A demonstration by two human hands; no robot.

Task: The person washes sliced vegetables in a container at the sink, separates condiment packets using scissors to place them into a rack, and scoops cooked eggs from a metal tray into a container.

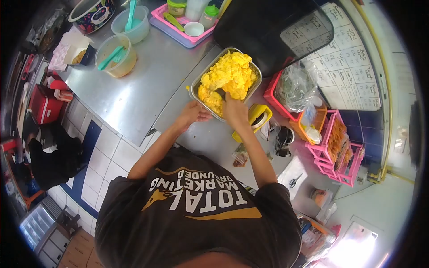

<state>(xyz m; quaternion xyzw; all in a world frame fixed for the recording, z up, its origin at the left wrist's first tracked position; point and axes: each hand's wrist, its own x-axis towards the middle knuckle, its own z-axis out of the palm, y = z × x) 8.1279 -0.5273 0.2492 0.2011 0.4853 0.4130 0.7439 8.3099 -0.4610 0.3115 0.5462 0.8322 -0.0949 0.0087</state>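
Note:
A rectangular metal tray (195, 85) holds a heap of yellow scrambled egg (228, 73). My right hand (235, 110) reaches over the tray's near side, its fingers closed around a dark utensil that looks like a spoon (219, 93). The spoon's end is down in the egg, so its full shape is hidden. Beside the tray's near left corner is my left hand (194, 113), fingers stretched out toward the metal side; whether they touch it is hard to tell.
Two plastic tubs with teal utensils, the nearer tub (128, 67) holding brown residue, stand on the steel counter (138, 98). A pink tray (161, 15) sits at the back. On the right are a yellow container (261, 114), a red basket (270, 96), pink racks (321, 154) and scissors (295, 180).

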